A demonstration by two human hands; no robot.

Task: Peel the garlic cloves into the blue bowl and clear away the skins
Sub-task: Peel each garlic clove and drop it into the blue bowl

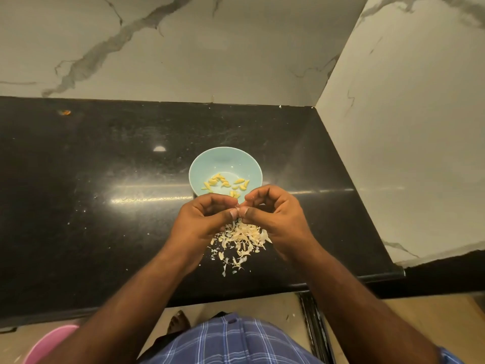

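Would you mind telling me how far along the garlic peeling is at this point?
Done: a dozen or so peeled cloves lie in the blue bowl. In hand: the left hand and right hand pinch something small, probably another clove, between their fingertips. Left: the skins lie heaped on the black counter, not yet cleared.

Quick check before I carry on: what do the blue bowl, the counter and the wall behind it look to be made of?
Blue bowl: likely glazed ceramic, perhaps melamine; smooth, pale, evenly coloured with a soft sheen.
Counter: looks like polished black granite; fine specks and sharp mirror-like light reflections.
Wall: marble or marble-look tile; off-white with grey veins, a faint joint line, duller sheen.
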